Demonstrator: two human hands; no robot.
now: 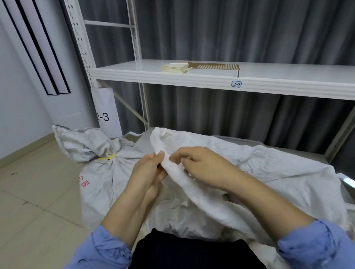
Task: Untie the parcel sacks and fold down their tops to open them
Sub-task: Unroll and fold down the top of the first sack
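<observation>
A white woven parcel sack point(276, 170) lies in front of me with its mouth untied and its rim lifted. My left hand point(148, 174) pinches the rim's edge between thumb and fingers. My right hand point(202, 165) grips the same rim from the other side, fingers curled into the fabric. The two hands are close together at the middle of the view. To the left stands a second grey-white sack point(98, 164) with red print, its neck bunched and tied with a yellow tie point(108, 157).
A white metal shelf rack point(272, 79) labelled 2-2 spans the view above the sacks, with a notepad and a brown card point(200, 67) on it. Grey curtains hang behind. Tiled floor point(29, 201) lies to the left, with a wall and an upright marked 2-3.
</observation>
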